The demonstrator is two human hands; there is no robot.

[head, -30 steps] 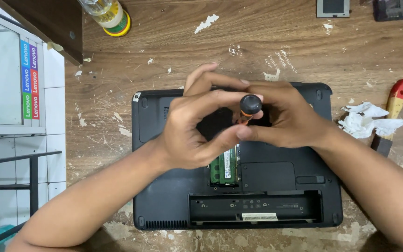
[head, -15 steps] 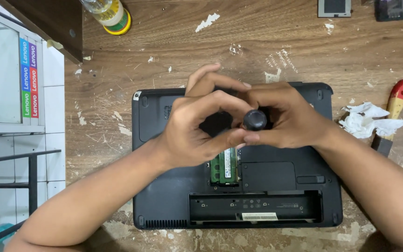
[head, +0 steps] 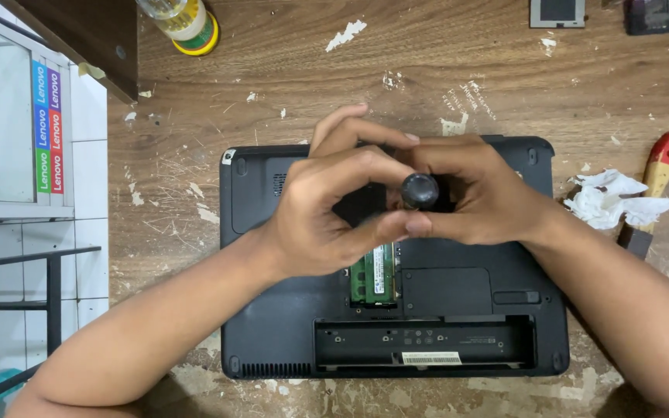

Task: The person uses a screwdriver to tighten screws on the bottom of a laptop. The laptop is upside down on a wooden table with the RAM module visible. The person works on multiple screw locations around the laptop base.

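Note:
A black laptop [head: 272,325] lies upside down on the worn wooden table, its battery bay empty along the near edge. A green memory module [head: 373,279] shows in an open bay near the middle. Both hands meet over that bay. My right hand [head: 482,197] grips a screwdriver [head: 420,190] that stands upright, so I see only its round black handle end. My left hand [head: 327,213] curls around from the left, fingertips touching the handle and the right fingers. The screwdriver's tip is hidden beneath the hands.
A crumpled white tissue [head: 617,200] and a red-handled tool [head: 656,182] lie right of the laptop. A yellow-capped bottle [head: 183,22] stands at the far left, a small grey square part [head: 557,11] at the far edge. The table edge drops off at left.
The screwdriver handle has shifted slightly right and stands more upright, hiding its orange collar. Both hands stay clasped around it over the laptop.

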